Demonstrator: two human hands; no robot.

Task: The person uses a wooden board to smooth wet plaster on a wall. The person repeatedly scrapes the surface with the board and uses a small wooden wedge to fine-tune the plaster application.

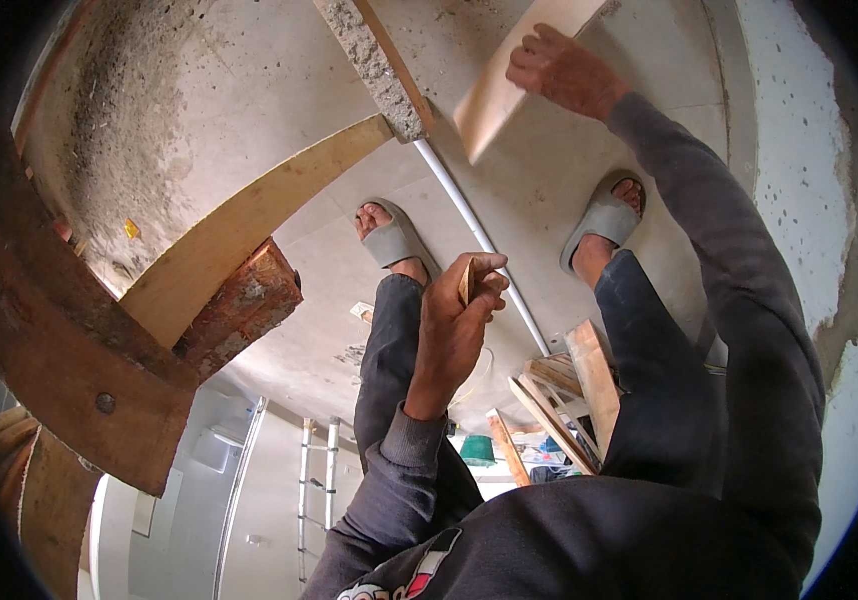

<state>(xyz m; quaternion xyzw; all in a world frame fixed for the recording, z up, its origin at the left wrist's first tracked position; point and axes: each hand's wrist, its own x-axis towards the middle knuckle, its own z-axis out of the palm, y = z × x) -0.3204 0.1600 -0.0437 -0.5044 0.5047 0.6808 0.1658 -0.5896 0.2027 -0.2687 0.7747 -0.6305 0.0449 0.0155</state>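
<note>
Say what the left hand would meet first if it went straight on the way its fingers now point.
The white pipe comes first in the picture, though the left hand may pass above it; depth is unclear.

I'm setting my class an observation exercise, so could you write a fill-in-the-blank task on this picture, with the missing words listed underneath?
1. Both open-toed sandals are coloured ____.
2. The long white pipe runs ____ the two sandals.
3. The hand at the pale board is the person's ____ one.
4. The bucket-shaped container near the lower edge is coloured ____.

Missing words: grey; between; right; green.
</note>
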